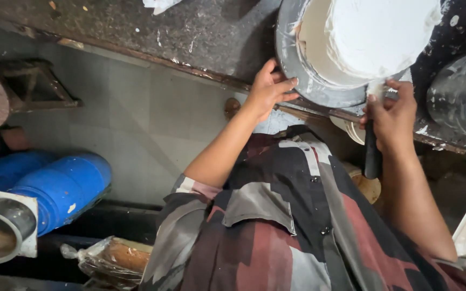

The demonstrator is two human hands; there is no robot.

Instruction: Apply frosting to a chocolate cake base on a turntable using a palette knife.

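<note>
Steadying the round mould (319, 81) from its near side, the left hand (269, 86) has its fingers (284, 85) loosely spread and laid against the grey metal rim, thumb up along the curve; they press on it and do not pinch it. The mould sits on the dark, plaster-spattered tabletop (190, 32), very near its front edge, and is filled with a pale white mass (373, 32) that rises above the rim.

Further right, the right hand (392, 116) is closed around the black handle of a scraping tool (372, 153), fingers wrapped tight. The handle hangs down below the tabletop edge, while the white-coated upper end meets the mould's lower rim just above the knuckles. So the mould lies directly ahead of both hands, touching the left fingertips and met by the tool held in the right.

Several things could go wrong, as I judge it. With the mould so close to the edge, a hard push from the tool could slide it off toward the person's lap. The wet coating on the rim may let the left fingers slip. A tool driven too steeply could gouge the white mass. Another grey cylinder (459, 91) stands just beside on the right, and a wide swing could knock it.
</note>
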